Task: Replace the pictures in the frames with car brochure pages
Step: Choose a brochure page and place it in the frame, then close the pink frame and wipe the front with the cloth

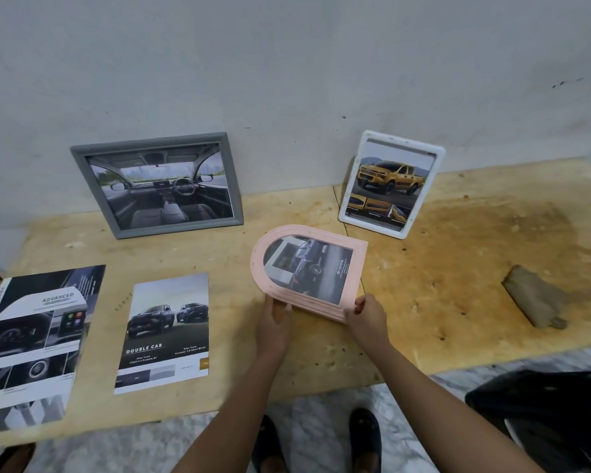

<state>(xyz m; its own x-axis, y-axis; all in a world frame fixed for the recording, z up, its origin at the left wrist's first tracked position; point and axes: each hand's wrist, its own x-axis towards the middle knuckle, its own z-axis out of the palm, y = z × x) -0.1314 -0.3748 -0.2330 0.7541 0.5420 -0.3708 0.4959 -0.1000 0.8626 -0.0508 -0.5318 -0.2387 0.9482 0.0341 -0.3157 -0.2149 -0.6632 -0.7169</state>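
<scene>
A pink arched frame [307, 271] lies sideways over the middle of the plywood table [458, 268], its arch pointing left, with a dark car brochure page inside. My left hand [274, 324] grips its near edge at the left, my right hand [369, 319] grips its near right corner. A grey frame [157, 184] with a car-interior page leans on the wall at the back left. A white frame [391, 184] with a yellow pickup page leans on the wall at the back right. Two loose brochure pages lie on the left: a "Double Cab" page [166, 332] and an "Advanced" page [35, 339].
A crumpled brown cloth [533, 297] lies on the stained right part of the table. A dark object [553, 414] sits on the floor at the lower right. My feet in dark sandals stand on the marbled floor below the table's front edge.
</scene>
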